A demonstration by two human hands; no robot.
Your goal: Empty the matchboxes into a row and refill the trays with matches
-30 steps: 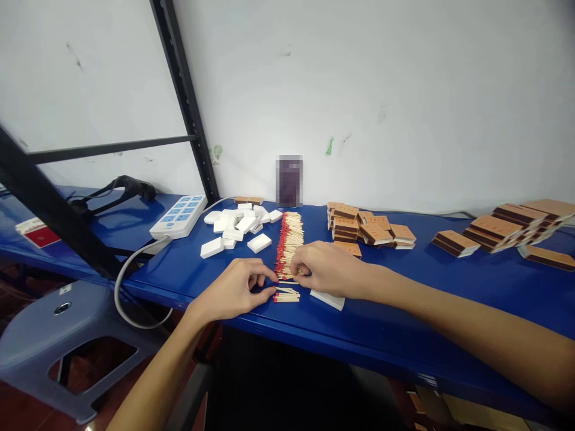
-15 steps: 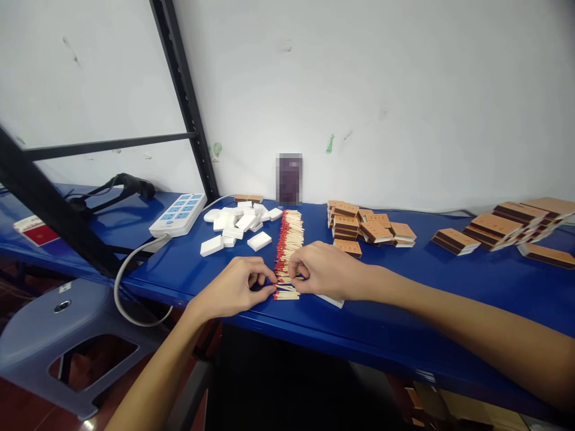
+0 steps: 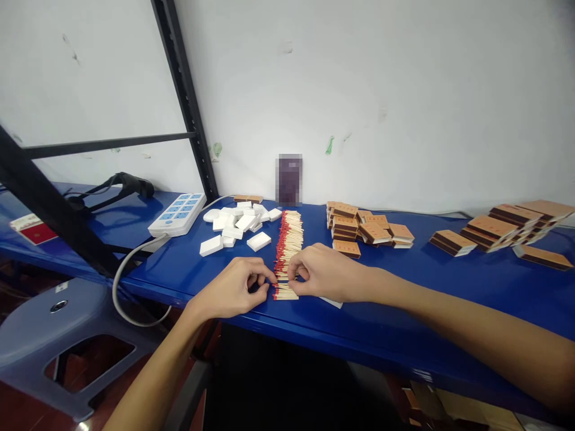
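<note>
A long column of red-headed matches (image 3: 291,239) lies on the blue table, heads to the left. At its near end a small group of matches (image 3: 286,292) is set off by a narrow gap. My left hand (image 3: 238,287) is beside the red heads, index finger by the gap and thumb a little apart from it, other fingers curled. Across from it, my right hand (image 3: 330,272) has its thumb and index finger at the plain match ends, slightly apart. A white box tray (image 3: 331,301) shows partly beneath the right wrist.
White matchbox trays (image 3: 233,222) are heaped left of the matches. Brown matchbox sleeves (image 3: 345,226) lie to the right, with stacked matchboxes (image 3: 503,224) farther right. A power strip (image 3: 178,215) stands by the black rack post (image 3: 191,102). A stool (image 3: 67,341) is at lower left.
The slanted matches between my fingertips now lie with the small near group, and a gap shows above it. My left thumb has drawn back slightly from the heads.
</note>
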